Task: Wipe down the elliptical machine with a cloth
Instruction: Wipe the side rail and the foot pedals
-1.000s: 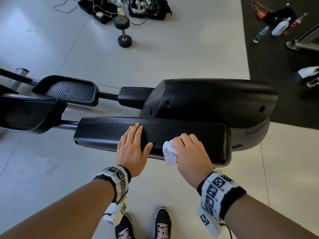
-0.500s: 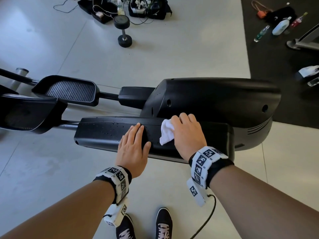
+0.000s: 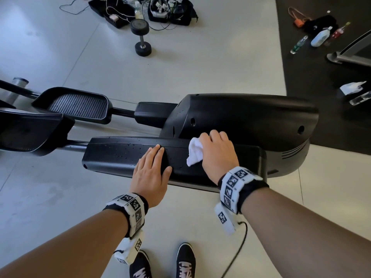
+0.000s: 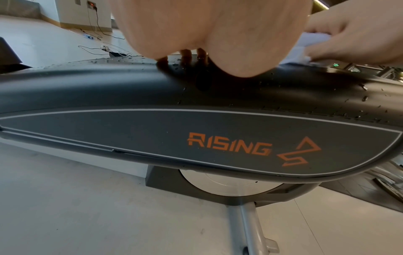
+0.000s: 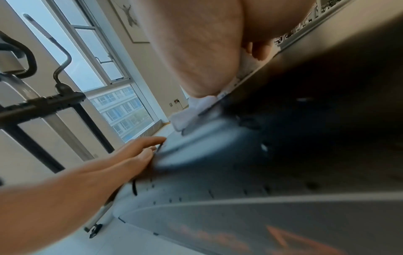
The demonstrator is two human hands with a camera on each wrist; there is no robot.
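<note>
— What are your hands doing?

— My right hand point(image 3: 217, 155) is curled over a bunched white cloth point(image 3: 194, 151), pressing it onto the top of the elliptical machine's point(image 3: 241, 117) long black side cover point(image 3: 120, 155). The cloth pokes out past my thumb side. My left hand point(image 3: 150, 173) lies flat just beside it, fingers straight and together, palm down on the same cover, gripping nothing.

— And the cover itself?

— Small water drops point(image 4: 363, 98) dot its upper surface around and to the left of my left hand. From my left wrist I can see the side panel carries an orange "RISING" logo point(image 4: 229, 146), with a pale wheel disc point(image 4: 229, 182) below it.

— What's further out?

— Behind the cover sits the big rounded black housing, touching distance from my right knuckles. To the left, two ribbed foot pedals point(image 3: 78, 105) on their bars. My dark shoes point(image 3: 185, 261) stand on the pale floor point(image 3: 200, 63) below my wrists. Well apart, a dumbbell point(image 3: 141, 37) lies near black trays of cables point(image 3: 140, 9), and some bottles point(image 3: 319, 39) lie on a dark mat point(image 3: 311, 77) at the far right.
</note>
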